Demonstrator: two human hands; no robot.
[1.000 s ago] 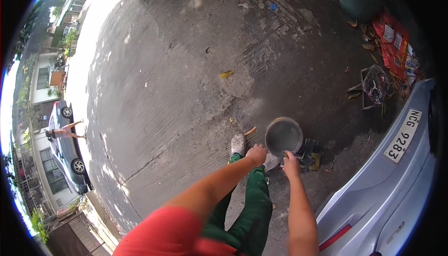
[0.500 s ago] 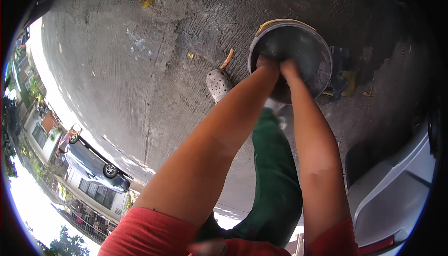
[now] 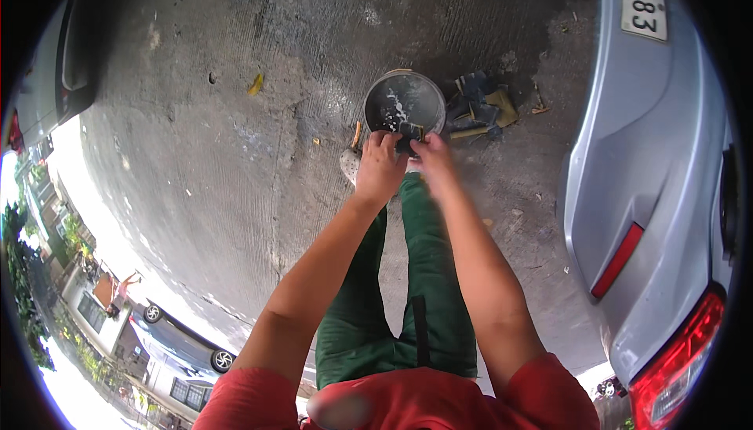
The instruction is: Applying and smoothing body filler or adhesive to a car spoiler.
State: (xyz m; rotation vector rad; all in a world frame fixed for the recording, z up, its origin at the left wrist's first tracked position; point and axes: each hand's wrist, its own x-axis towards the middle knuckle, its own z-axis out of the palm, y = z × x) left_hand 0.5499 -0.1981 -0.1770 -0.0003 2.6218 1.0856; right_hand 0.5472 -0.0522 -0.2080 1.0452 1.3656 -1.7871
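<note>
A bucket [image 3: 376,89] with a pale rim stands on the concrete, holding dark water with white suds on top. Over its near edge I hold a dark folded sheet [image 3: 411,130] with a thin tan edge, which looks like sandpaper. My left hand [image 3: 380,165] has its fingers closed on the sheet's left side. My right hand [image 3: 434,158] pinches it from the right. Both hands are out of the water. Part of the sheet is hidden behind my fingers.
Crumpled dark and tan sheets [image 3: 488,107] lie right of the bucket. A silver car [image 3: 620,155] stands close on the right; another car [image 3: 39,85] is at the far left. My pale clog [image 3: 350,166] is beside the bucket. A yellow leaf [image 3: 256,84] lies on the ground.
Both hands have come up out of the bucket and now hold the dark sheet above its near edge. My view has risen and shifted, showing more of the silver car.
</note>
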